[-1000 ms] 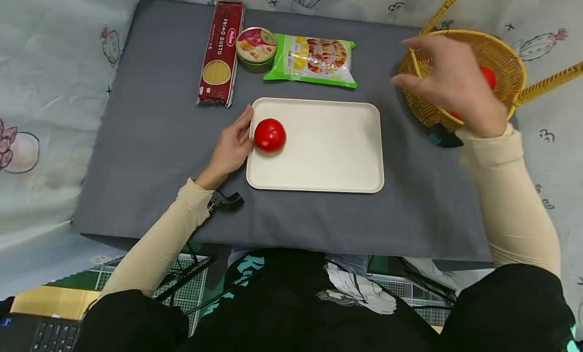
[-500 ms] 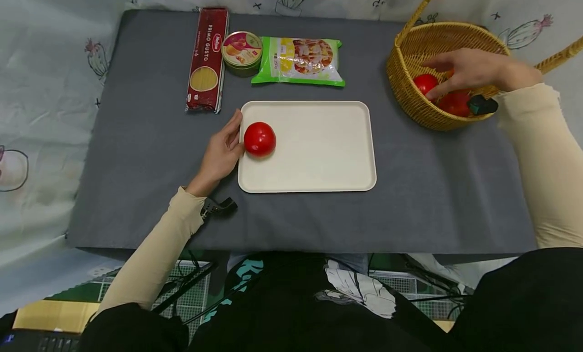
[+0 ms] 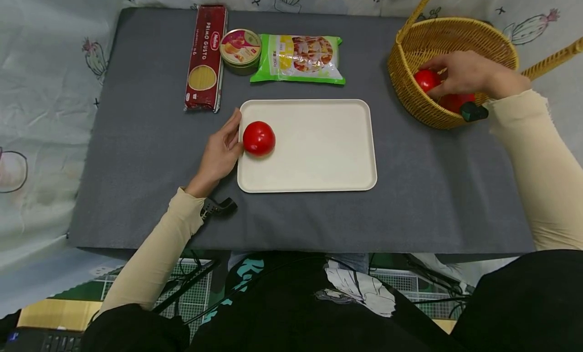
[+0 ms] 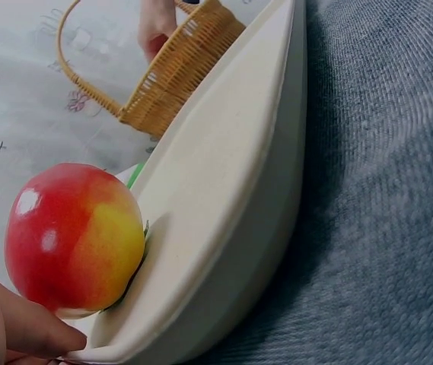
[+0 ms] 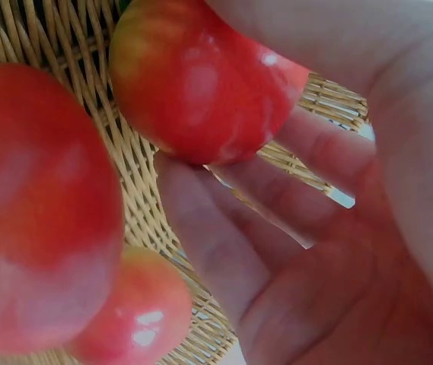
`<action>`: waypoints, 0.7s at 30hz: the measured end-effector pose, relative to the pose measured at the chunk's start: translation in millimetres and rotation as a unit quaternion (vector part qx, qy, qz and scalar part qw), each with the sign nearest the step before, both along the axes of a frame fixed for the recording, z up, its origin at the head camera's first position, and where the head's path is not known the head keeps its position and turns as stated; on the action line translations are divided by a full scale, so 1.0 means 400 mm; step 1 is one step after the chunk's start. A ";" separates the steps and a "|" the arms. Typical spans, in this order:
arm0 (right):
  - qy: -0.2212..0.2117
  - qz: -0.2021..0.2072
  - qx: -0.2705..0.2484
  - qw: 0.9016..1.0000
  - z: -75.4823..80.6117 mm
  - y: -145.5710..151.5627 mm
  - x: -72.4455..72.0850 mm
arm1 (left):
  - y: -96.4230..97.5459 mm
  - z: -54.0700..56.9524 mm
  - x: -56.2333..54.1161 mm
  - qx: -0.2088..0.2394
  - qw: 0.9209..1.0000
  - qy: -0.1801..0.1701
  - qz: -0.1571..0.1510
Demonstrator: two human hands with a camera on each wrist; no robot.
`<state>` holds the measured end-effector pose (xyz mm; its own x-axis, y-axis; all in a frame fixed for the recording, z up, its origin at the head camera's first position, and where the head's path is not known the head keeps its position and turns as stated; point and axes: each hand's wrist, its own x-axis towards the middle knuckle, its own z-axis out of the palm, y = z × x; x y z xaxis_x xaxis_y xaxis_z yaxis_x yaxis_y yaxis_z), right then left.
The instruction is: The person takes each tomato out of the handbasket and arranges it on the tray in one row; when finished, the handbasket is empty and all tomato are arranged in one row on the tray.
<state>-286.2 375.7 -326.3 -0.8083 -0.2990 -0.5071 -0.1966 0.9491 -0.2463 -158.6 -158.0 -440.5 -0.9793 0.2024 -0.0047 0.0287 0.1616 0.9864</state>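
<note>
My left hand holds the left edge of a cream rectangular tray, with a fingertip on its rim in the left wrist view. One red tomato sits on the tray close to that hand; its yellow patch and green stem end show in the left wrist view. At the right my right hand reaches inside a yellow wicker basket. Its thumb and fingers are around a red tomato. A bigger-looking tomato and a smaller-looking one lie beside it in the basket.
Behind the tray lie a dark red spaghetti pack, a round tin and a green-edged food bag, side by side. The basket's handle rises at its back left. A grey cloth covers the table.
My right hand has come down into the basket and now has its fingers around a tomato. The left hand keeps its place on the tray. The head view has shifted slightly.
</note>
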 end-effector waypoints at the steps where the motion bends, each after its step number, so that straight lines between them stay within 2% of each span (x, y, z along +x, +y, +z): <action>1: 0.002 -0.002 0.000 1.000 0.001 -0.001 0.002 | -0.001 0.002 0.000 0.001 1.000 0.000 0.000; 7: 0.011 -0.006 -0.006 1.000 0.002 -0.004 0.010 | 0.000 0.011 0.002 -0.008 1.000 0.001 0.001; 10: 0.033 0.001 -0.002 0.999 0.026 -0.004 0.015 | 0.000 0.012 0.001 -0.006 1.000 0.000 0.002; 12: 0.065 0.003 -0.003 0.998 0.061 -0.007 0.018 | 0.001 0.012 0.001 0.000 1.000 -0.001 0.002; 16: 0.149 -0.005 -0.013 0.989 0.161 -0.050 0.042 | 0.001 0.015 0.004 0.004 1.000 0.001 0.004; 19: 0.187 0.006 -0.029 0.982 0.222 -0.118 0.095 | 0.001 0.018 0.006 -0.002 1.000 0.001 0.004; 21: 0.201 0.032 -0.045 0.978 0.242 -0.170 0.138 | 0.001 0.018 0.007 -0.002 1.000 -0.002 0.002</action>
<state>-230.9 307.7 -229.4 -0.9152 -0.3842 -0.1217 -0.3528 0.9097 -0.2191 -155.8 -157.7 -433.3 -0.9800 0.1989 -0.0083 0.0251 0.1647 0.9860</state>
